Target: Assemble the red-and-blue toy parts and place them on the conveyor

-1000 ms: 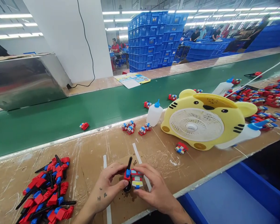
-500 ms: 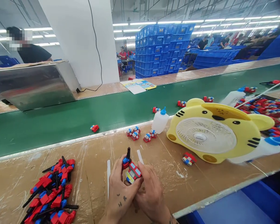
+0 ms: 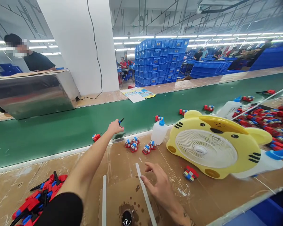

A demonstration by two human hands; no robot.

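Note:
My left hand (image 3: 115, 127) is stretched out over the green belt (image 3: 68, 125), its fingers closed on a toy part with a black rod (image 3: 122, 120); most of the part is hidden by the hand. Near the table's middle, my right hand (image 3: 157, 180) has its fingers apart and curved, with nothing between them. It is just right of a white strip (image 3: 143, 191). Several small red, white and blue toy parts (image 3: 133, 147) sit beyond it near the belt edge. A pile of red and blue parts with black rods (image 3: 47, 191) lies at the left, partly behind my left arm.
A yellow animal-faced fan (image 3: 246, 147) stands on the right, beside a white bottle (image 3: 159, 131). One red part (image 3: 190, 173) lies before the fan. Another (image 3: 96, 137) rests on the belt. A person (image 3: 37, 59) is across the belt at left.
My hands have parted. My left hand has moved forward over the belt with a black-rodded part, while my right hand has opened and stays over the table. The view has tilted up slightly.

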